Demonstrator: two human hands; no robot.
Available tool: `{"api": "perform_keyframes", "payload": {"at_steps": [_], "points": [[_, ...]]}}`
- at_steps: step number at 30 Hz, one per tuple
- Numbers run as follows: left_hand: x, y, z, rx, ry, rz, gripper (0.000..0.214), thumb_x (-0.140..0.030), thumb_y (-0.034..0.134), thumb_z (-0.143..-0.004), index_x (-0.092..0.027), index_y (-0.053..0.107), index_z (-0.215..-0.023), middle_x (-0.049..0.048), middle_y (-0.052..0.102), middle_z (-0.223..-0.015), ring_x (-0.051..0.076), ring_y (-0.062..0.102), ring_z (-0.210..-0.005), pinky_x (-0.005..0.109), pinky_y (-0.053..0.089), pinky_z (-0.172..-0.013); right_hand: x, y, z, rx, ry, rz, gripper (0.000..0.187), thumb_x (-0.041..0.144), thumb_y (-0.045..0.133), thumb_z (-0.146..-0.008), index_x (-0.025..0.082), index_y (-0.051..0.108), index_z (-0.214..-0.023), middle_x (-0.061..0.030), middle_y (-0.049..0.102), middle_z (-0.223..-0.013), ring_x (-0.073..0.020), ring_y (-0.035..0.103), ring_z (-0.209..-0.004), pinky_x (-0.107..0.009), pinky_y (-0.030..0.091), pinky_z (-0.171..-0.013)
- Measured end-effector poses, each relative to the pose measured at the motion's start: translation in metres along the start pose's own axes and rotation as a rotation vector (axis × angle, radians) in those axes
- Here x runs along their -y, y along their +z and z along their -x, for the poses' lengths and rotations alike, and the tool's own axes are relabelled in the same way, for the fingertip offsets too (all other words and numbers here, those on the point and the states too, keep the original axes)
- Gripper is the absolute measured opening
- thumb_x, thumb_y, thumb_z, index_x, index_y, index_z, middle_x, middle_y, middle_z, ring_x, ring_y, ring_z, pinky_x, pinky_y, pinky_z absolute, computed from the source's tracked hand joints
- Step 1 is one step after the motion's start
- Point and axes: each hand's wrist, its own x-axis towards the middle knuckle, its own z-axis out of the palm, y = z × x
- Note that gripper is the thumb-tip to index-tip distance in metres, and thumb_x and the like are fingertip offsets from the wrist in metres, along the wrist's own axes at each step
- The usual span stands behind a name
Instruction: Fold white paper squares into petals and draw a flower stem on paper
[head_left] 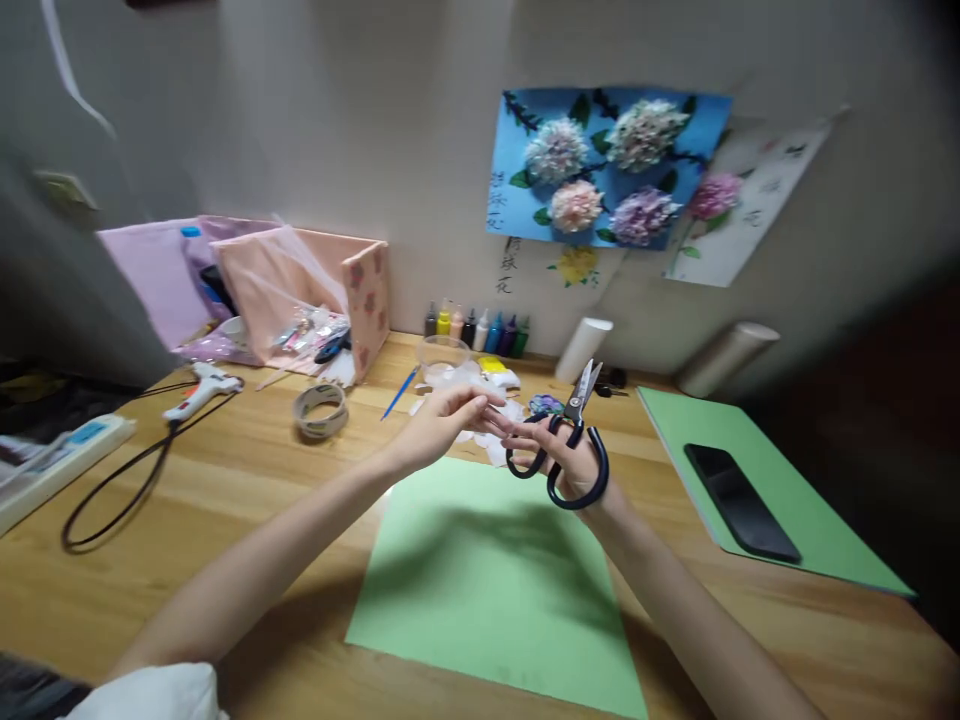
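Black-handled scissors (577, 405) hang on my right hand (574, 460), their loops around its fingers and the blades pointing up and away. The fingertips of that hand reach toward my left hand (461, 412) and meet or nearly meet it. My left hand is closed in a pinch; anything between its fingers is too small to make out. Both hands are raised over the far edge of a light green sheet of paper (487, 580). Just behind them lie scattered white scraps (491, 448) and a small purple-blue flower-like piece (546, 404).
A roll of tape (321, 412), a blue pen-like stick (400, 392) and a glue gun (202, 390) lie left. Several paint bottles (480, 332) line the wall. A phone (741, 502) rests on green sheets (825, 545) at right. A peach box (367, 300) stands back left.
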Motion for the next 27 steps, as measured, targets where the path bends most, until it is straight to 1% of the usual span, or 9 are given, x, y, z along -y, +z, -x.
{"api": "perform_keyframes", "payload": {"at_steps": [2,5,7,9,11,13,18,22,27], "points": [[0.003,0.017,-0.016,-0.014,-0.002,0.061,0.031,-0.038,0.064,-0.078,-0.01,0.06,-0.091,0.0118,0.072,-0.082,0.022,0.07,-0.078,0.035,0.053,-0.08,0.007,-0.005,0.0,-0.104,-0.028,-0.027,0.046,0.049,0.08,-0.053,0.017,0.051,-0.07,-0.0061,0.069,-0.078,-0.0192,0.067,-0.064,-0.03,0.054,-0.057],[0.005,0.03,-0.033,-0.121,0.018,0.126,0.024,-0.032,0.061,-0.081,-0.01,0.059,-0.093,0.0133,0.072,-0.085,0.023,0.07,-0.081,0.038,0.051,-0.085,0.014,-0.011,0.001,-0.136,-0.043,-0.053,0.052,0.066,0.065,-0.061,0.016,0.052,-0.067,-0.0029,0.063,-0.062,-0.0131,0.058,-0.046,-0.028,0.05,-0.048],[0.007,0.031,-0.041,-0.233,0.053,0.154,0.018,-0.026,0.056,-0.084,-0.01,0.058,-0.093,0.0142,0.072,-0.088,0.023,0.07,-0.084,0.038,0.051,-0.087,0.016,-0.011,0.005,-0.072,-0.017,-0.077,0.057,0.073,0.054,-0.065,0.017,0.05,-0.067,-0.0007,0.058,-0.057,-0.0125,0.055,-0.044,-0.029,0.051,-0.049],[0.009,0.026,-0.046,-0.344,0.093,0.169,0.015,-0.022,0.051,-0.087,-0.01,0.057,-0.094,0.0147,0.072,-0.091,0.022,0.069,-0.086,0.038,0.051,-0.088,0.014,-0.008,0.014,0.053,0.018,-0.049,0.059,0.076,0.05,-0.067,0.017,0.051,-0.073,0.0007,0.056,-0.057,-0.0131,0.055,-0.048,-0.032,0.052,-0.056],[0.011,0.02,-0.049,-0.433,0.115,0.175,0.015,-0.019,0.046,-0.089,-0.009,0.057,-0.095,0.0152,0.072,-0.093,0.021,0.069,-0.087,0.037,0.05,-0.089,0.006,-0.002,0.024,0.211,0.052,0.06,0.063,0.078,0.042,-0.071,0.017,0.051,-0.08,0.0007,0.055,-0.058,-0.013,0.055,-0.052,-0.033,0.051,-0.061],[0.012,0.015,-0.05,-0.492,0.124,0.178,0.016,-0.017,0.044,-0.09,-0.009,0.056,-0.095,0.0158,0.071,-0.096,0.02,0.069,-0.088,0.036,0.05,-0.09,-0.004,0.006,0.031,0.32,0.098,0.193,0.064,0.078,0.033,-0.076,0.016,0.049,-0.085,0.002,0.051,-0.056,-0.0117,0.052,-0.051,-0.032,0.05,-0.062],[0.015,0.011,-0.05,-0.507,0.102,0.169,0.017,-0.015,0.041,-0.091,-0.009,0.055,-0.096,0.0165,0.07,-0.099,0.019,0.069,-0.088,0.036,0.051,-0.089,-0.024,0.016,0.031,0.356,0.126,0.393,0.062,0.076,0.025,-0.079,0.017,0.043,-0.083,0.0048,0.043,-0.054,-0.0099,0.046,-0.049,-0.028,0.047,-0.057],[0.019,0.013,-0.049,-0.486,0.061,0.168,0.016,-0.016,0.041,-0.091,-0.009,0.055,-0.095,0.0165,0.07,-0.1,0.019,0.069,-0.089,0.035,0.051,-0.088,-0.028,0.012,0.023,0.33,0.106,0.434,0.059,0.075,0.024,-0.08,0.019,0.042,-0.082,0.0059,0.04,-0.054,-0.0096,0.045,-0.048,-0.025,0.044,-0.053],[0.024,0.014,-0.05,-0.475,0.066,0.178,0.015,-0.017,0.042,-0.091,-0.01,0.056,-0.093,0.016,0.07,-0.1,0.02,0.069,-0.09,0.036,0.05,-0.09,-0.038,0.005,0.017,0.263,0.1,0.466,0.057,0.074,0.026,-0.081,0.019,0.041,-0.08,0.0064,0.039,-0.053,-0.0094,0.043,-0.045,-0.024,0.042,-0.05]]}}
